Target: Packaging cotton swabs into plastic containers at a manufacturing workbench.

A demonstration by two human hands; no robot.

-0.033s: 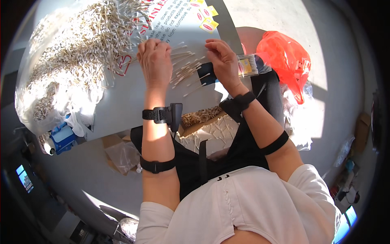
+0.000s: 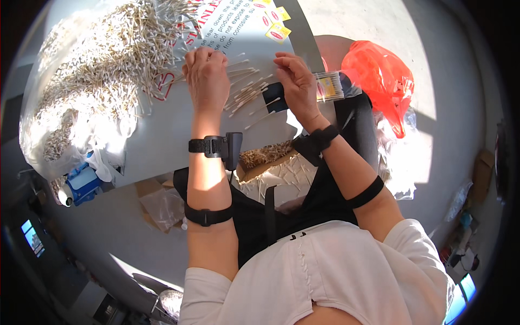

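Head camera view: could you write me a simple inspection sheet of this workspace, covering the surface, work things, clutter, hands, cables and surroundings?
Surface: grey table, partly sunlit, with printed lettering.
Work things: loose cotton swabs between the hands; large swab heap at left; clear swab pack beside the right hand; yellow labels toward the far edge.
Clutter: red plastic bag right of the table.
Hands: left hand and right hand both have curled fingers; whether either grips anything is unclear.
Cables: nothing seen that is clearly a cable.
Surroundings: grey floor; more swabs below the table's near edge.
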